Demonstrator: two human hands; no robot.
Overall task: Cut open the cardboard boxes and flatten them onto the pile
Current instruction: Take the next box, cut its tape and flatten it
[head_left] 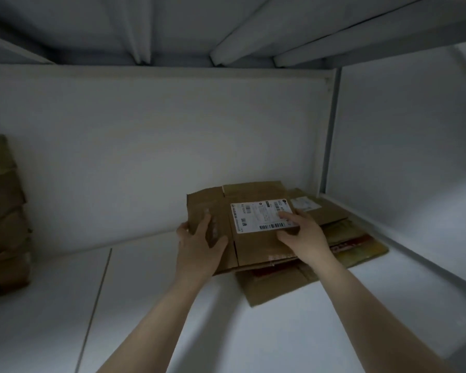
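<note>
A flattened brown cardboard box (253, 246) with a white shipping label (261, 216) lies on top of a pile of flattened cardboard (345, 238) at the back right of the white table. My left hand (199, 243) grips the box's left edge, thumb on top and fingers wrapped round the side. My right hand (301, 232) lies on the box's right part, its fingers spread flat over the label's corner.
A stack of unopened brown boxes (3, 211) stands at the far left edge. A white wall (145, 146) runs behind the table (159, 305), and a white side panel (401, 157) closes off the right. A shelf hangs overhead.
</note>
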